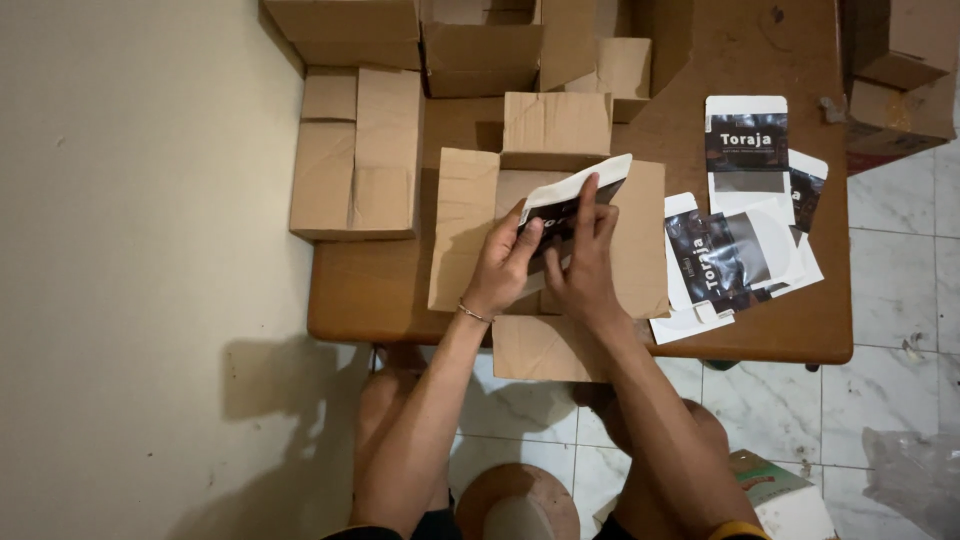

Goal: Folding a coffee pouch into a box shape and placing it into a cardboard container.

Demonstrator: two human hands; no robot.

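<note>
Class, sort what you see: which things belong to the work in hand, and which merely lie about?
In use:
left hand
right hand
black-and-white flat carton
open brown cardboard box
pile of flat printed cartons

Lying about:
closed brown cardboard box
crumpled clear plastic bag

place: home packing corner, informal | floor: white marbled tile floor (890,290), person sits low on it | surface: low brown wooden table (770,330) against plain cream wall (140,250) | stock: plain brown corrugated cardboard boxes (355,150) piled open | goods: flat black-and-white printed carton blanks (735,255) stacked loose
</note>
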